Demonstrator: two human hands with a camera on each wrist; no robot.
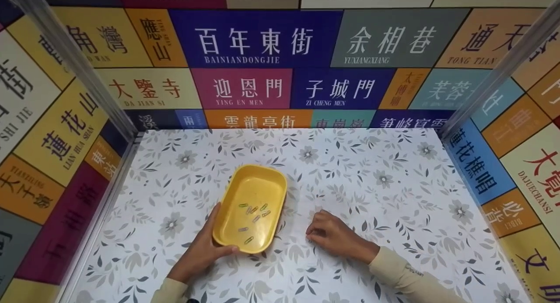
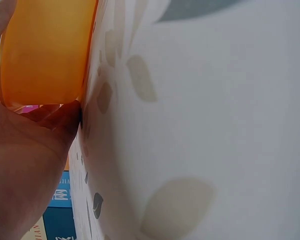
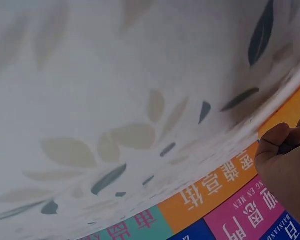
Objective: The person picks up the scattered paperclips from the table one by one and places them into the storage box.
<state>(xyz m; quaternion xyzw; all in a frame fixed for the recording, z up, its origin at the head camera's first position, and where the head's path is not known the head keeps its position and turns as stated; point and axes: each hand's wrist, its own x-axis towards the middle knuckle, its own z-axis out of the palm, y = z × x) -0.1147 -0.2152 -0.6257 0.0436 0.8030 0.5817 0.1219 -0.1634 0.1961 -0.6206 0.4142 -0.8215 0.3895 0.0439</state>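
Note:
A yellow plastic tray (image 1: pixel 250 187) lies on the patterned tabletop, with several small paper clips (image 1: pixel 256 218) scattered over its floor. My left hand (image 1: pixel 199 252) grips the tray's near left corner, thumb on the near rim and fingers along the left side. From the left wrist view, the fingers (image 2: pixel 65 120) reach beneath the tray's orange-looking wall (image 2: pixel 47 55). To the right of the tray, apart from it, my right hand (image 1: pixel 337 237) rests low over the table with its fingers curled in. The right wrist view shows this hand (image 3: pixel 285 150) at the edge; nothing is visible in it.
A white tabletop (image 1: pixel 358 193) printed with grey leaves and flowers spreads around the tray. Upright panels with colourful Chinese place-name blocks (image 1: pixel 256 38) stand behind it and on both sides, with corner posts (image 1: pixel 485 58) where they meet.

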